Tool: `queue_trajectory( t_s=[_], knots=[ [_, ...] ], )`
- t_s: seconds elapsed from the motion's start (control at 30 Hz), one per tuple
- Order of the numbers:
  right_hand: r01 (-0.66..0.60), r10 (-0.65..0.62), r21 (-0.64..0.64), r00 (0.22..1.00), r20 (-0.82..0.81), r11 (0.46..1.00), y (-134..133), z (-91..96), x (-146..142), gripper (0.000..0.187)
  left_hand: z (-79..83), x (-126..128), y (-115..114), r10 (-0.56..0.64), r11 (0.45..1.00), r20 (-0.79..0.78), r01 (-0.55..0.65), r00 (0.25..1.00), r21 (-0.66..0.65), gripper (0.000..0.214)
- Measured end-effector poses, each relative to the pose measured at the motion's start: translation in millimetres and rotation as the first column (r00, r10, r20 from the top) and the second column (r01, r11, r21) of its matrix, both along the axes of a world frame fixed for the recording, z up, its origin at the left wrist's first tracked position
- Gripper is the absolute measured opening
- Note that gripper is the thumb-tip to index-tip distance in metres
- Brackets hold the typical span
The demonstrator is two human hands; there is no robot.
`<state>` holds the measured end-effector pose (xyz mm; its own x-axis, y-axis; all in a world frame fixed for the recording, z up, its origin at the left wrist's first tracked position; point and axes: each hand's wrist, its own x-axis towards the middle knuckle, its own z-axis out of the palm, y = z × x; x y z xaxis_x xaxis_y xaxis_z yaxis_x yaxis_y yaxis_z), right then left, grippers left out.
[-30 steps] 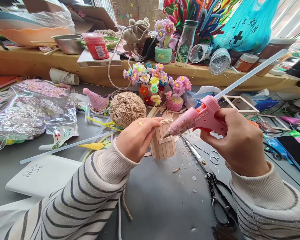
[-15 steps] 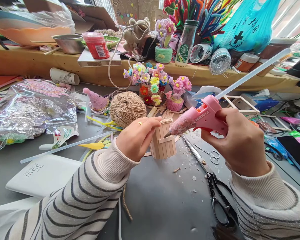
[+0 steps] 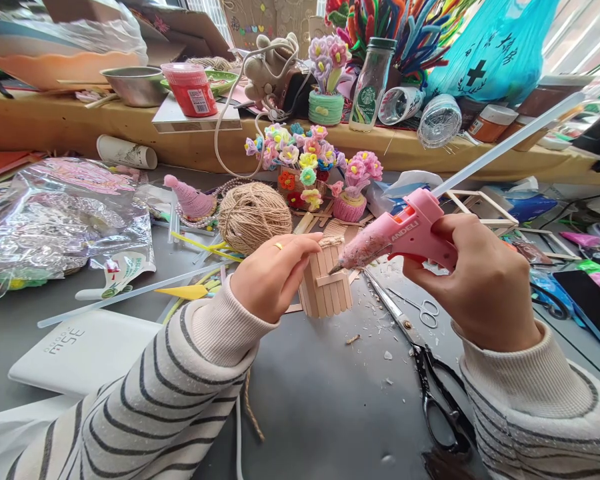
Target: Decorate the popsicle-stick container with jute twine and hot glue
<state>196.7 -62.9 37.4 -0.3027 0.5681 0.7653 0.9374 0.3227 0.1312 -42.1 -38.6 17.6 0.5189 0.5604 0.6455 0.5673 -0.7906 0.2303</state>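
Note:
A small bucket made of wooden craft sticks [image 3: 329, 288] stands on the grey table, with jute twine glued along its top rim. My left hand [image 3: 273, 275] is closed around the bucket's left side and rim. My right hand [image 3: 480, 280] grips a pink hot glue gun [image 3: 397, 233] with a long clear glue stick [image 3: 510, 140] poking out behind it. The gun's nozzle touches the bucket's upper right edge.
A ball of jute twine [image 3: 254, 217] sits just behind my left hand. Pipe-cleaner flower pots [image 3: 310, 167], black scissors [image 3: 433, 380], small scissors [image 3: 425, 310], a white box [image 3: 85, 350], loose glue sticks [image 3: 130, 293] and a crinkled plastic bag [image 3: 60, 220] crowd the table.

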Motion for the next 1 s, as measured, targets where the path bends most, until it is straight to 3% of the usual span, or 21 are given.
queue_trajectory(
  t_s=[1.0],
  knots=[
    [0.038, -0.038, -0.010, 0.999, 0.005, 0.999, 0.5, 0.8, 4.2, 0.017, 0.4, -1.1, 0.1, 0.008, 1.000, -0.022, -0.008, 1.000, -0.018, 0.018]
  ],
)
